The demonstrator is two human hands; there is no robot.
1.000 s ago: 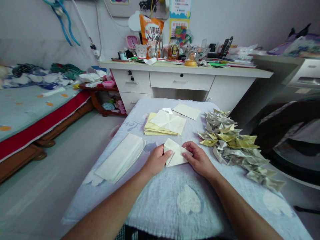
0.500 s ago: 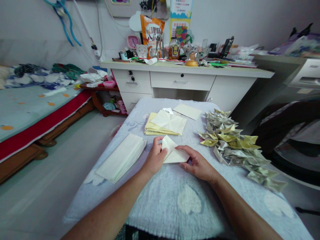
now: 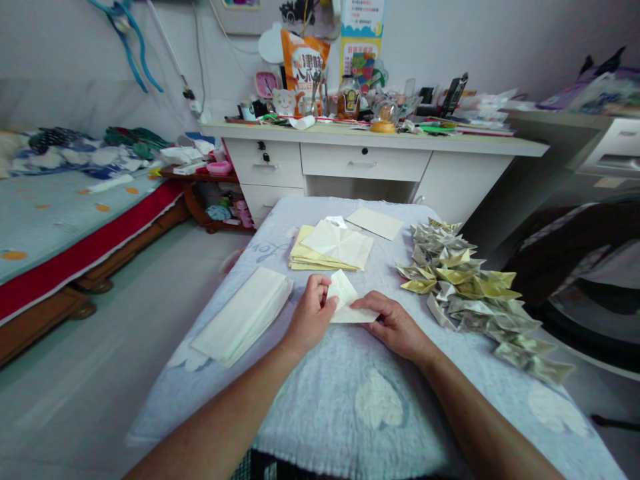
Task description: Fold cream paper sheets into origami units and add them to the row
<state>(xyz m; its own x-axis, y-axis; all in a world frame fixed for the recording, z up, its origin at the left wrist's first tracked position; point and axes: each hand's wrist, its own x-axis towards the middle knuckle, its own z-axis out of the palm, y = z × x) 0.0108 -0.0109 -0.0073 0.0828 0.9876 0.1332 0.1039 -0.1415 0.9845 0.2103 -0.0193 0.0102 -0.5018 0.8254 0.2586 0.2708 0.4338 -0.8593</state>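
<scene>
A partly folded sheet of cream paper (image 3: 345, 308) is held between my two hands over the cloth-covered table. My left hand (image 3: 314, 310) pinches its left side, thumb on top and fingers behind. On the paper's right side, my right hand (image 3: 393, 323) grips the edge between thumb and fingers. Just beyond lies a stack of pale yellow paper sheets (image 3: 325, 248), the top one creased in a star pattern. To the left of my left hand rests a bundle of white folded paper (image 3: 243, 313).
Rows of silver and gold folded-paper pieces (image 3: 465, 287) line the table's right side. A flat cream card (image 3: 375, 222) lies at the far edge. Beyond stands a cluttered white desk (image 3: 365, 160); a bed (image 3: 75, 213) is at left, a washing machine (image 3: 600, 267) at right.
The folded paper has shifted slightly right and tilted up, with its upper flap more upright. My left hand has moved a little to the right with it.
</scene>
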